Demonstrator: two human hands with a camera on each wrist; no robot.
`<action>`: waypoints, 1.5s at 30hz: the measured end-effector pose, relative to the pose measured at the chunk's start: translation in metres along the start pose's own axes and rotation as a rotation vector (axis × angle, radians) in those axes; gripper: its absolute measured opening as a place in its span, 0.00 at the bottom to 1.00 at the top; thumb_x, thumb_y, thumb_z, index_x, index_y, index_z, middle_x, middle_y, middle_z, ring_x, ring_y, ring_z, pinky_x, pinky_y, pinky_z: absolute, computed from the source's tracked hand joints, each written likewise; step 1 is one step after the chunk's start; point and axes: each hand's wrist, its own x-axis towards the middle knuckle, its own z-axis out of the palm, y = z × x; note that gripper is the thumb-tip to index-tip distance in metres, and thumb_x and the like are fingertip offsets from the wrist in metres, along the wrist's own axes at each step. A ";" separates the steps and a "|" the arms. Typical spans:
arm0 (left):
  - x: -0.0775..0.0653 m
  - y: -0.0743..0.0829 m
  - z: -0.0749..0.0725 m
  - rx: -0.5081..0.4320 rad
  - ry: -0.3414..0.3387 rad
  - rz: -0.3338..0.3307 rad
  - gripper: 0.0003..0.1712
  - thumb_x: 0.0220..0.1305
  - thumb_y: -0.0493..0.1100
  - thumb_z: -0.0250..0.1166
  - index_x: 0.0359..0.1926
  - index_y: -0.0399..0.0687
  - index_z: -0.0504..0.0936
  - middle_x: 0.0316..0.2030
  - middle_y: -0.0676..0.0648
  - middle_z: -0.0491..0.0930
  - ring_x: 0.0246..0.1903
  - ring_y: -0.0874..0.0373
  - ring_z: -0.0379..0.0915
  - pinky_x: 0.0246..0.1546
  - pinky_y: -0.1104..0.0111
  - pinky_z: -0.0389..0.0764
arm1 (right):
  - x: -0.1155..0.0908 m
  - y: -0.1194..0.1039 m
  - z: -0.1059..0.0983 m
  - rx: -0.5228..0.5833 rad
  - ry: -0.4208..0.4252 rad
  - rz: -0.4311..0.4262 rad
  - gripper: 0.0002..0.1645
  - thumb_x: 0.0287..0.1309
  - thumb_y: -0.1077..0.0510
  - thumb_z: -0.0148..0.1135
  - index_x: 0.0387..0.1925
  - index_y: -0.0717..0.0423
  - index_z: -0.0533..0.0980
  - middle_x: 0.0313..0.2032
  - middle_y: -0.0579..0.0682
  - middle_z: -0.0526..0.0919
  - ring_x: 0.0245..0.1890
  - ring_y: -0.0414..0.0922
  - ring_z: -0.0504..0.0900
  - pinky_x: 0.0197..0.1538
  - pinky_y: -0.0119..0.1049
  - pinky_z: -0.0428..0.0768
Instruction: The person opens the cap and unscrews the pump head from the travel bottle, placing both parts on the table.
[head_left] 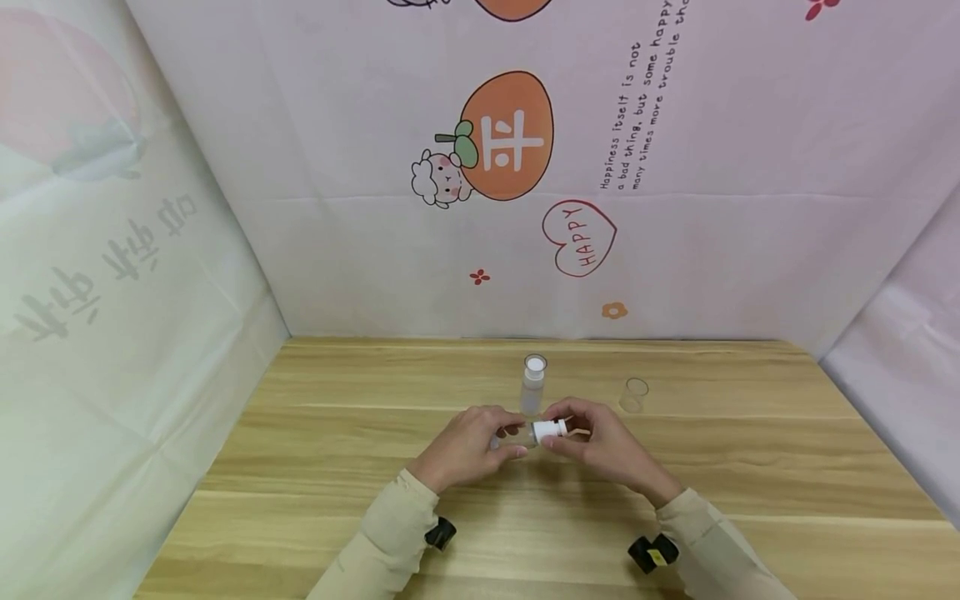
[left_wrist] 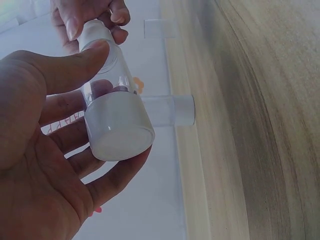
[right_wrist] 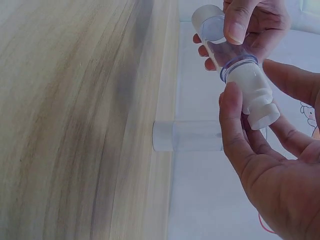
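Between both hands a small clear bottle [left_wrist: 118, 122] with a white base lies tilted above the table. My left hand [head_left: 471, 443] grips its see-through body, the thumb on top and the fingers underneath. At the bottle's other end my right hand [head_left: 606, 446] holds the white pump head [right_wrist: 248, 85] between thumb and fingers. The pump head sits on the bottle's neck; whether it is screwed tight I cannot tell. Just beyond the hands a second clear bottle [head_left: 532, 397] with a white top and base stands upright on the table.
A clear cap [head_left: 633, 397] stands on the wooden table [head_left: 360, 492], right of the second bottle. A white printed cloth [head_left: 360, 250] rises behind the table's far edge, and more cloth hangs at both sides. Black wrist cameras sit by both sleeves.
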 end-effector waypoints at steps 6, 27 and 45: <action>0.000 0.000 -0.001 -0.002 0.005 0.015 0.21 0.66 0.47 0.71 0.56 0.42 0.84 0.43 0.47 0.86 0.41 0.60 0.80 0.43 0.69 0.81 | 0.001 -0.002 0.001 0.027 0.026 -0.008 0.12 0.65 0.57 0.69 0.45 0.60 0.80 0.43 0.55 0.82 0.40 0.51 0.81 0.43 0.36 0.84; -0.001 0.000 -0.003 0.011 0.013 0.013 0.21 0.66 0.47 0.71 0.56 0.42 0.85 0.44 0.47 0.86 0.41 0.60 0.80 0.43 0.70 0.80 | 0.000 0.000 -0.003 -0.076 0.003 0.077 0.26 0.67 0.51 0.67 0.57 0.66 0.77 0.45 0.52 0.83 0.43 0.49 0.80 0.47 0.40 0.81; -0.002 0.000 -0.002 0.014 0.022 0.010 0.21 0.65 0.47 0.72 0.55 0.42 0.85 0.44 0.47 0.86 0.42 0.60 0.80 0.43 0.70 0.80 | -0.001 0.002 -0.006 -0.034 -0.088 0.076 0.19 0.67 0.56 0.67 0.54 0.63 0.78 0.42 0.53 0.82 0.41 0.50 0.80 0.41 0.38 0.81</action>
